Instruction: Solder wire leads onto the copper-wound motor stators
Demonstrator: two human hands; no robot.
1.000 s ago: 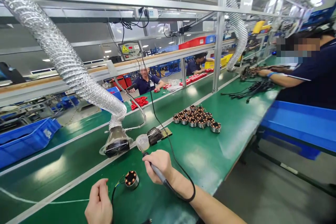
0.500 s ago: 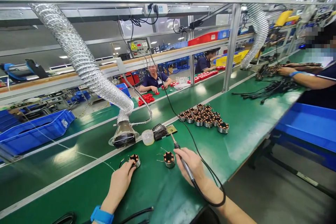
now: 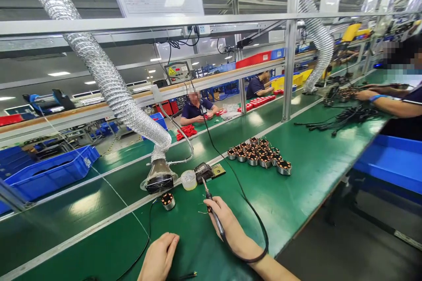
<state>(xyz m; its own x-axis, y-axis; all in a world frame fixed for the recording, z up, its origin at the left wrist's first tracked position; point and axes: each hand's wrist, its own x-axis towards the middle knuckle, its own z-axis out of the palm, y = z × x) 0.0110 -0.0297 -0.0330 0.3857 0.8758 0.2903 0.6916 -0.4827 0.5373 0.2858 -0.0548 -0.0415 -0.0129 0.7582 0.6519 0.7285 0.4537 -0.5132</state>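
Note:
My right hand (image 3: 227, 224) is wrapped around a soldering iron (image 3: 216, 218), its tip pointing up beside a dark block-like holder (image 3: 203, 172). Behind those fingers a motor stator is mostly hidden; only thin wire ends show to its left. My left hand (image 3: 160, 254) hovers low over the bench, fingers curled together, with nothing visible in them. Beyond it sits another stator (image 3: 168, 202) with copper windings and a black cable (image 3: 150, 228) running from it. A round translucent tub (image 3: 189, 180) stands beside the dark holder.
Several stators (image 3: 253, 153) are grouped on the green bench (image 3: 310, 158). A fume extractor hood (image 3: 158, 178) hangs at the back edge on a silver duct (image 3: 112, 79). Black cables (image 3: 346, 118) lie by a co-worker's arm (image 3: 392, 101). Another person (image 3: 198, 107) sits opposite.
My left hand has let go of the cabled stator and drawn back toward me. My right hand has carried the soldering iron leftward, in front of the other stator. The view has tilted slightly up.

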